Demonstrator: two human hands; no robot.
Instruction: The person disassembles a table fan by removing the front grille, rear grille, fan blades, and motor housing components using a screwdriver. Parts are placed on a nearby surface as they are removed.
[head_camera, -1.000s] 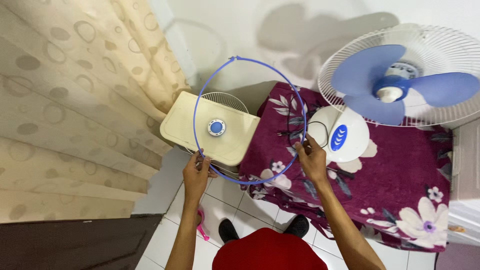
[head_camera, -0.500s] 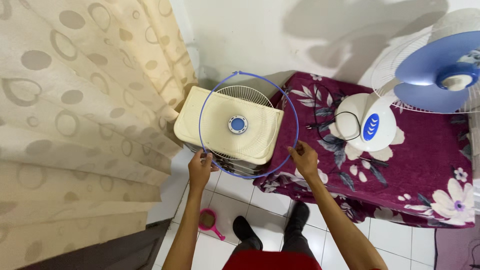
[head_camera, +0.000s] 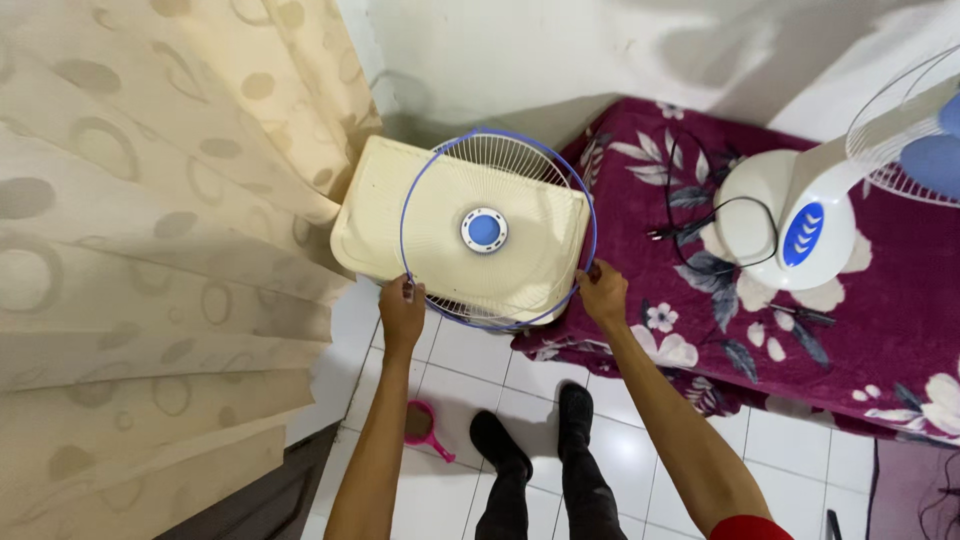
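My left hand (head_camera: 402, 308) and my right hand (head_camera: 601, 290) each grip the thin blue ring (head_camera: 497, 139) at its near edge, one on each side. The ring lies around a white wire fan grille (head_camera: 520, 180) with a blue round cap (head_camera: 484, 229) in its middle. The grille rests flat on a cream plastic box lid (head_camera: 368, 215).
A white fan base (head_camera: 790, 225) with black cord stands on a maroon floral cloth (head_camera: 880, 330) at right; its blue-bladed fan head (head_camera: 915, 130) is at the frame edge. A beige patterned curtain (head_camera: 150, 250) hangs left. A pink scoop (head_camera: 425, 425) lies on white floor tiles.
The blue ring has come down from an upright tilt to lie around the wire grille on the box. My view has shifted left and lower, so the fan has slid toward the right edge.
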